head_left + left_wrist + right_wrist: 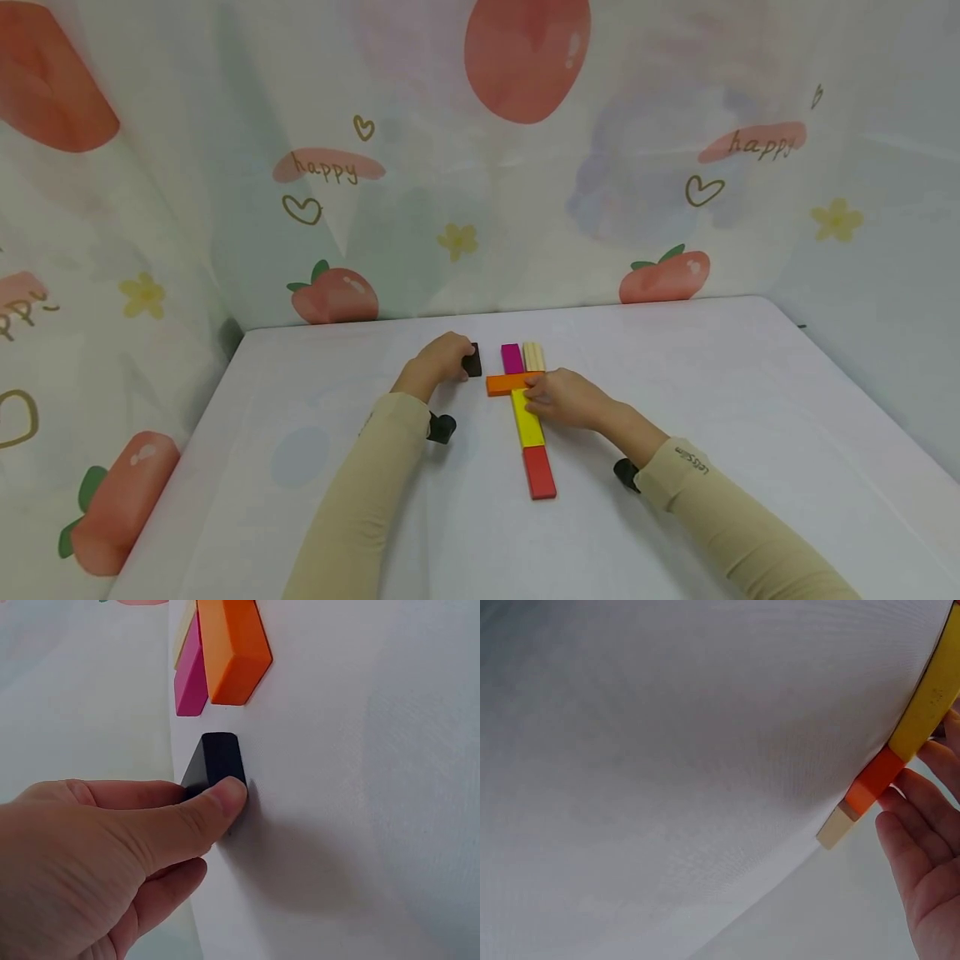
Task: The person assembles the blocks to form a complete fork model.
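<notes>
My left hand [445, 357] pinches a black block [223, 761] between thumb and fingers, left of the other blocks. An orange block [506, 383] lies crosswise, with a magenta block [512, 358] and a cream, ridged block [534, 357] side by side beyond it. Toward me, a yellow block [528, 417] runs lengthwise from the orange one, and a red block [539, 472] continues that line. Over the right end of the orange block, my right hand [567, 398] rests its fingertips, covering that end. In the right wrist view its fingers [911, 825] extend loosely along the orange and yellow blocks.
A white-covered table [247, 500] carries the blocks. A patterned cloth [487, 200] with fruit and hearts rises behind its far edge and along the sides. Dark wrist-worn devices [442, 428] show near both sleeves.
</notes>
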Tool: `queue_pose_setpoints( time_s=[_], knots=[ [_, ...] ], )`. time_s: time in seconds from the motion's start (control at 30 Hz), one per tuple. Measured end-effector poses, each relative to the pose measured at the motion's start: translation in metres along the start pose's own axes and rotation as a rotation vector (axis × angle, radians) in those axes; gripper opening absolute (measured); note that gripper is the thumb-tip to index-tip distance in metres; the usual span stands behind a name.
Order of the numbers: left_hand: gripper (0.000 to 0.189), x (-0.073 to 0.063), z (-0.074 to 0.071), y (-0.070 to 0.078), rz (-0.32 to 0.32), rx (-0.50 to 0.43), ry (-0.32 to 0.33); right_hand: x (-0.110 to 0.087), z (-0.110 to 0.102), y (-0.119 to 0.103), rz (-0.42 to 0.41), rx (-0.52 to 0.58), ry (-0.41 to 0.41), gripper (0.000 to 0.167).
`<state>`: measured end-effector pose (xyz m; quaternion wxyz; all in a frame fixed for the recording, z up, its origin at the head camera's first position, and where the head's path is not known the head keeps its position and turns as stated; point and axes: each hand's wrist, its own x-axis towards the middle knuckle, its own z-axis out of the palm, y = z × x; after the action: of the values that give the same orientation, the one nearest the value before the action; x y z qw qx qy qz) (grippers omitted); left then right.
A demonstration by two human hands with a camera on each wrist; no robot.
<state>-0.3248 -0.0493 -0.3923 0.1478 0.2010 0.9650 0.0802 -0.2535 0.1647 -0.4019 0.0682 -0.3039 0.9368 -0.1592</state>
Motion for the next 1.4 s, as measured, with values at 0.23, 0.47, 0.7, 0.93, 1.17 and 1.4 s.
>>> queue_pose_setpoints(
  time_s=[0.23,0.47,0.7,0.93,1.17,1.4],
  knots=[
    [0.049,0.0015,0.0032,0.0001,0.001,-0.004,0.017,-0.0002,0.0001,-0.0004,-0.004,0.003,-0.002,0.027],
    [0.048,0.0033,0.0074,0.0011,0.012,-0.019,0.055,0.0004,0.0002,-0.0001,-0.004,-0.002,-0.002,0.027],
    [0.049,0.0030,0.0067,0.0033,0.020,-0.052,0.054,0.0007,0.0010,0.0006,-0.010,-0.006,0.001,0.026],
    [0.049,0.0036,0.0071,0.0043,0.038,-0.054,0.047,0.0000,0.0009,0.0011,-0.011,-0.013,0.005,0.026],
    [0.048,0.0038,0.0076,0.0060,0.057,-0.024,0.029,-0.0004,0.0004,0.0006,-0.006,-0.001,0.002,0.025],
    [0.047,0.0020,0.0056,0.0062,0.079,-0.004,0.028,-0.0004,0.0001,0.0004,-0.009,-0.001,0.003,0.026]
  ],
)
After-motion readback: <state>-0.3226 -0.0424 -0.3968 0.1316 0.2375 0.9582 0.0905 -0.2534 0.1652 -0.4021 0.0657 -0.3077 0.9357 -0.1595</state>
